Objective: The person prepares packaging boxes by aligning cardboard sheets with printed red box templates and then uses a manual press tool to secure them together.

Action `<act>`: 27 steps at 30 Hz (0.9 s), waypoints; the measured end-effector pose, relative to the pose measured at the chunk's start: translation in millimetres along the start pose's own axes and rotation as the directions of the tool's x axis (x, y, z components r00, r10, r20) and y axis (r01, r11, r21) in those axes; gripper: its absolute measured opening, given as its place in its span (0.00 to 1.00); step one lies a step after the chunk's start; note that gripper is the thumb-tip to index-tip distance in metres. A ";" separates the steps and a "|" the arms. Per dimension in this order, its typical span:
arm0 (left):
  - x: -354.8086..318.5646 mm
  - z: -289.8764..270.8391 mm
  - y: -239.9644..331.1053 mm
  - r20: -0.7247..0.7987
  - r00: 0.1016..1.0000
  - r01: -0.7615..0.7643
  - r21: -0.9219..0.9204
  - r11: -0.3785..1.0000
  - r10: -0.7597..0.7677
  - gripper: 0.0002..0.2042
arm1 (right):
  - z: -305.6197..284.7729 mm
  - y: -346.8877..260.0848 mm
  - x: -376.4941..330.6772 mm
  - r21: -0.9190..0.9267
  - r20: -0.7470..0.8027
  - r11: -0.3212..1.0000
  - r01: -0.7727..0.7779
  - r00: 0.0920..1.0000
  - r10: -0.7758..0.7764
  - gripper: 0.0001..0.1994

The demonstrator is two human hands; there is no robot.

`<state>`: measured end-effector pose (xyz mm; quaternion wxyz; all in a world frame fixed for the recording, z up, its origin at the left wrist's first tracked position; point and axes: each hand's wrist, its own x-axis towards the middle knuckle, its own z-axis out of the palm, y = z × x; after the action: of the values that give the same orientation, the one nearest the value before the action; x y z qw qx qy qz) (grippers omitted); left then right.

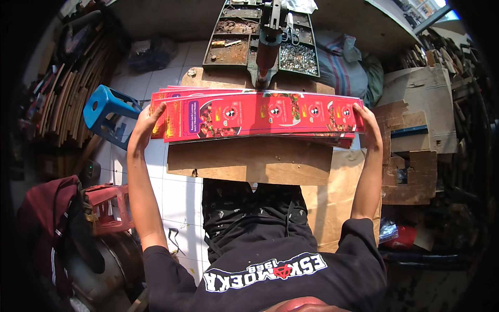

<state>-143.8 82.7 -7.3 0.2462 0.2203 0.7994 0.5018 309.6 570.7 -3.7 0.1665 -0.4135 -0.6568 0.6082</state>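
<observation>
A stack of long red printed strips (249, 117) with food pictures lies crosswise in front of me, its sheets slightly fanned. My left hand (147, 122) grips the stack's left end, thumb on top and the other fingers mostly hidden. Round the right end, my right hand (368, 122) is closed in the same way. Beneath the stack is a wooden board (249, 161), its near part showing. A press-like metal machine (267, 49) stands upright just behind the strips, its base partly hidden by them.
Behind the machine is a compartmented tray (226, 54) with small metal pieces; scissors (292, 35) lie there. A blue stool (106, 112) stands left, near a red stool (112, 205). Cardboard (416, 104) leans at right, by a striped sack (338, 62).
</observation>
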 end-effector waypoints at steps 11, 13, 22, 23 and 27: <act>-21.3 12.7 22.8 0.210 0.977 0.011 -0.153 0.988 0.022 0.31 | 37.6 -2.6 -67.1 0.192 0.119 0.978 0.087 0.987 -0.111 0.31; -26.5 1.2 19.5 0.192 0.976 -0.082 -0.102 0.991 0.101 0.34 | 32.4 2.3 -74.5 0.143 0.103 0.969 0.200 0.971 -0.216 0.34; -63.7 0.1 -26.7 -0.065 0.955 -0.294 -0.327 0.898 0.288 0.31 | 42.7 6.7 -125.0 0.267 -0.131 0.832 0.486 0.874 -0.468 0.43; -63.0 3.6 -34.6 -0.088 0.938 -0.347 -0.312 0.884 0.336 0.32 | 38.4 15.1 -122.6 0.426 -0.057 0.755 0.499 0.847 -0.528 0.45; -62.1 -4.2 -74.8 -0.143 0.935 -0.353 -0.337 0.873 0.323 0.40 | 56.1 27.7 -124.1 0.349 -0.285 0.873 0.342 0.926 -0.249 0.58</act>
<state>-105.7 12.7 -63.1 0.1575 0.2873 0.6533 0.6826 353.3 438.8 -5.8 0.4124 -0.3336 -0.5534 0.6422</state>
